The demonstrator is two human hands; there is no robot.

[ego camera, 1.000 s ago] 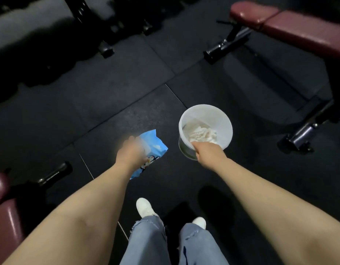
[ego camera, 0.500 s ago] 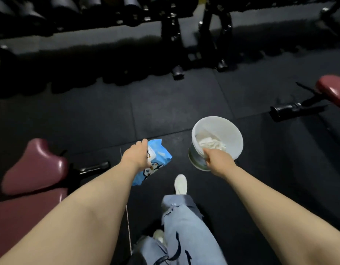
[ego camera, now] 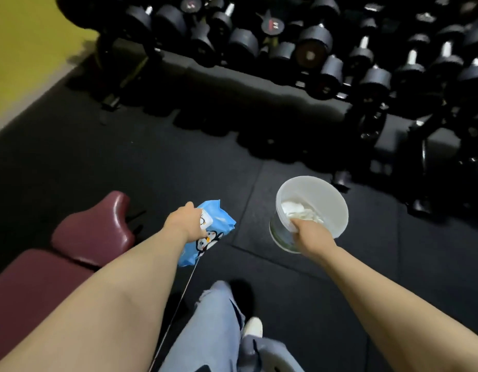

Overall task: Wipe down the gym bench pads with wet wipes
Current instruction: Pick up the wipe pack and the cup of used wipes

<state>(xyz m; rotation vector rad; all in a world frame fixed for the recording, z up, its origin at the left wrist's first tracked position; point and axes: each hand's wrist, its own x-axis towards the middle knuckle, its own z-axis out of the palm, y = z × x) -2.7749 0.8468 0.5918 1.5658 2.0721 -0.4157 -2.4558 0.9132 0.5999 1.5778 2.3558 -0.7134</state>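
Note:
My left hand (ego camera: 184, 223) grips a blue pack of wet wipes (ego camera: 208, 232) with a penguin print, held out above the dark floor. My right hand (ego camera: 310, 234) grips the near rim of a white plastic bucket (ego camera: 322, 200) that holds crumpled white wipes (ego camera: 299, 212). A maroon bench pad (ego camera: 39, 280) lies at the lower left, and its narrower seat pad (ego camera: 96, 229) sits just left of my left forearm.
A rack of black dumbbells (ego camera: 299, 47) runs across the top and right of the view. A yellow wall (ego camera: 23, 49) fills the upper left. Black rubber floor tiles (ego camera: 151, 162) lie ahead. My jeans and a white shoe (ego camera: 252, 326) show at the bottom.
The view has swung left and upward: the right-hand bench has left the frame, the dumbbell rack and left bench have come in. Both hands keep hold of the pack and the bucket.

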